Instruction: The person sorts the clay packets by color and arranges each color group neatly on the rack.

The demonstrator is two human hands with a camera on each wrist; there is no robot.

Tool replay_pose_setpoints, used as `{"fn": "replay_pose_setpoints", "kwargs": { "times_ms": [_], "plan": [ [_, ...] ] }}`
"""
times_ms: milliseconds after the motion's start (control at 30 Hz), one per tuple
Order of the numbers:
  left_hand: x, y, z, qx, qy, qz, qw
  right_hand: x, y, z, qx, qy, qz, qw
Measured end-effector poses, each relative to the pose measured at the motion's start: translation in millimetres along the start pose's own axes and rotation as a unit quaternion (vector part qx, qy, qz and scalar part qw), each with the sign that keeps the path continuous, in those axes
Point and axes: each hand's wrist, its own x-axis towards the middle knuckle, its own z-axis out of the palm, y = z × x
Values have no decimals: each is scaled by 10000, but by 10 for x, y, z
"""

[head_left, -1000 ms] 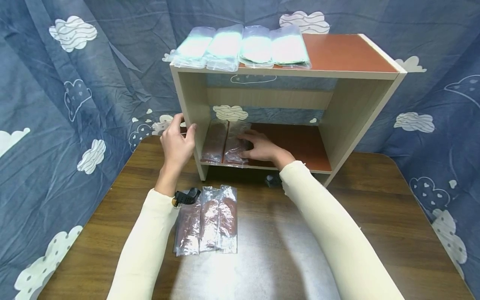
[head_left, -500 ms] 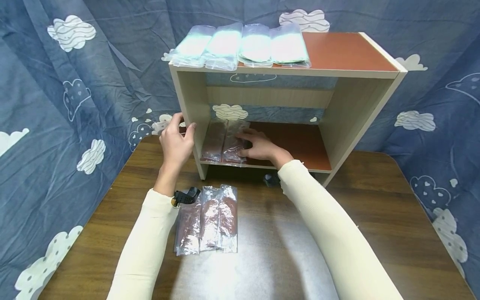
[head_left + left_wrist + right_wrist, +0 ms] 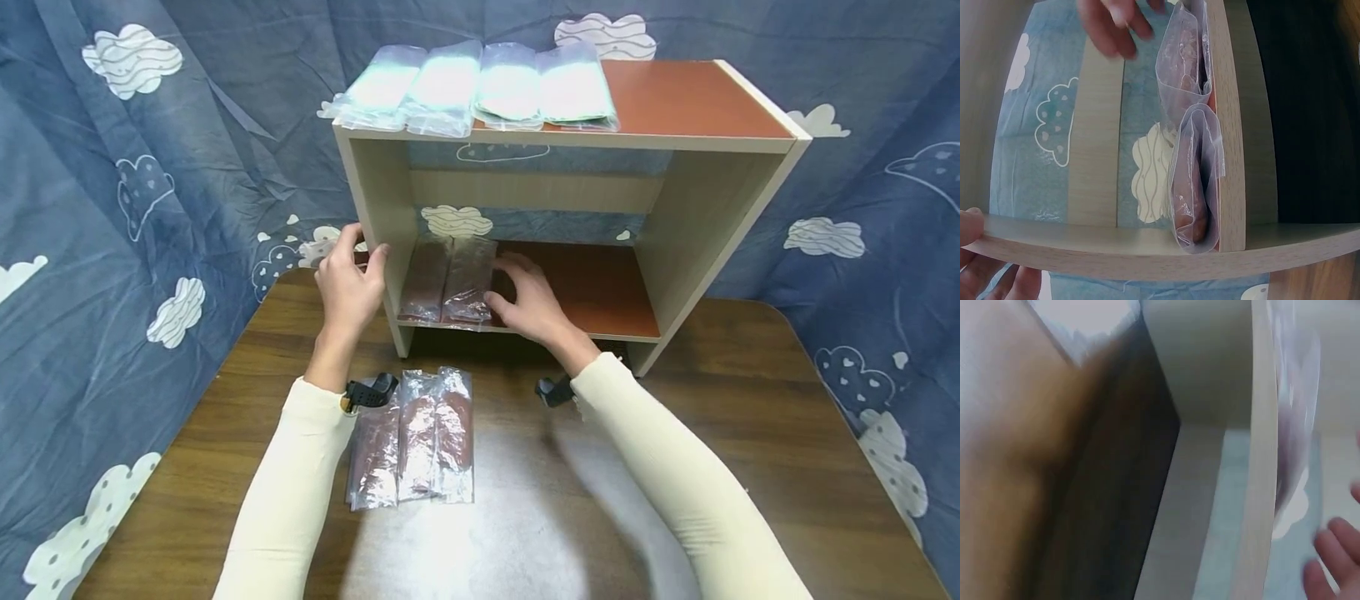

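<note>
Plainly, the head view alone takes in the whole shelf unit: four pale packets point(image 3: 510, 87) on its top board, and three brown packets point(image 3: 417, 437) in clear film on the surface point(image 3: 712, 383) in front. The left wrist view instead looks in from the side, showing clear film curled round brown contents in the left packet point(image 3: 1190, 194) and right packet point(image 3: 1182, 59), both on the lower shelf point(image 3: 592, 287). From the right wrist, a packet appears blurred and edge-on above the shelf edge, with a gap between it and the fingers point(image 3: 1333, 553).

These two lie side by side, between the hands, at the lower shelf's left end. The left hand point(image 3: 349, 282) grips the side panel point(image 3: 390, 200), thumb one side and fingers the other, with the left packet just beyond that panel. The right hand point(image 3: 534, 296) is just beside the right packet, its thumb and fingers spread apart, holding nothing.
</note>
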Motion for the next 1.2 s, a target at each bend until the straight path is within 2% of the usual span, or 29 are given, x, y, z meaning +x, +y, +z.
{"fn": "replay_pose_setpoints", "kwargs": {
  "times_ms": [100,167,233,300,367,433,500,567,700,833,900,1000,1200],
  "plan": [
    [2,0,0,-23,-11,-4,10000,-262,-82,23,0,913,-437,9949],
    [2,-3,-2,-45,-6,-5,10000,-421,-118,47,-12,1314,-863,9876],
    [4,2,-12,-72,5,-7,10000,-552,-139,71,-24,1530,-1283,9799],
    [7,5,-23,-99,10,-5,10000,-657,-149,96,-55,1529,-1660,9742],
    [7,7,-31,-123,-11,-8,9999,-747,-153,127,-160,1296,-2014,9708],
    [5,6,-34,-106,-23,-25,9999,-826,-157,168,-457,807,-2334,9680],
    [4,11,-34,-96,-17,-49,9999,-886,-162,230,-900,224,-2666,9593],
    [1,17,-35,-77,-7,-72,9999,-930,-172,311,-1454,-334,-2961,9434],
    [0,23,-19,-81,-62,-49,9999,-978,-221,494,-2406,-1184,-3411,9010],
    [8,-12,5,-111,-100,-23,9999,-984,-300,659,-2915,-1906,-3617,8648],
    [12,-22,14,-129,-99,-5,9999,-979,-323,712,-3124,-2163,-3630,8508],
    [16,-28,16,-159,-111,36,9998,-969,-333,756,-3360,-2368,-3609,8371],
    [26,-45,-7,-159,-96,86,9998,-964,-333,711,-3713,-2435,-3536,8233]
  ]
}}
